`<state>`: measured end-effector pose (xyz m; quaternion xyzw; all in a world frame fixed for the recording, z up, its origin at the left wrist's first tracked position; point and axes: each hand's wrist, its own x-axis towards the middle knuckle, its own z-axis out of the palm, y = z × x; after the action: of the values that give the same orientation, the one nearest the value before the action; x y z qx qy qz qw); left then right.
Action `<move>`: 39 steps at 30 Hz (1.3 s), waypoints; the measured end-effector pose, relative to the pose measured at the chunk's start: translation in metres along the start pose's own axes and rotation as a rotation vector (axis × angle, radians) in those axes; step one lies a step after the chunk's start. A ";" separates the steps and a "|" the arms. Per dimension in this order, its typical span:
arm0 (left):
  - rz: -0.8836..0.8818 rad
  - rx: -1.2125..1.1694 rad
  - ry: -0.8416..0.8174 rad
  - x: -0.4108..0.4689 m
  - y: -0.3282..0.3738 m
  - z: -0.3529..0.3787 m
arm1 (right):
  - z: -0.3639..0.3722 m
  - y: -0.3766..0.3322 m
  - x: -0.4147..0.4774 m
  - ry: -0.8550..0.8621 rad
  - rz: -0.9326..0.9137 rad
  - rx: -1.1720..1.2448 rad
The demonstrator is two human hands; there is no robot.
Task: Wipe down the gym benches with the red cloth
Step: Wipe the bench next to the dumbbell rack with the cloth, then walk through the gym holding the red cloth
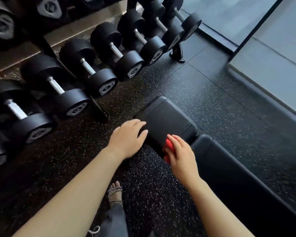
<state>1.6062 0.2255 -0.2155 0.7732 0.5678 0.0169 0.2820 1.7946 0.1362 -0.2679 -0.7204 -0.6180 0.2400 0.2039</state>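
Observation:
A black padded gym bench runs from the centre toward the lower right; its short seat pad [167, 120] lies nearest the dumbbells and its long back pad [237, 170] stretches to the right. My left hand [128, 137] rests on the left edge of the seat pad with fingers laid over it. My right hand [179, 154] grips the bunched red cloth [167, 146] against the near side edge of the seat pad, close to the gap between the two pads. Most of the cloth is hidden under my fingers.
A rack of black dumbbells [99, 72] stands to the left and behind the bench. Speckled black rubber flooring [150, 194] surrounds the bench. A grey wall base [266, 79] runs along the right. My sandalled foot [115, 194] stands below the bench's near side.

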 end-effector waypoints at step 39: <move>-0.416 -0.175 0.268 -0.451 -0.155 -0.195 | 0.029 -0.432 -0.243 -0.348 -0.297 0.102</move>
<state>1.2441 -0.0631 0.0100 0.6034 0.7431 0.1098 0.2677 1.4052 -0.0379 -0.0129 -0.5583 -0.7299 0.3588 0.1637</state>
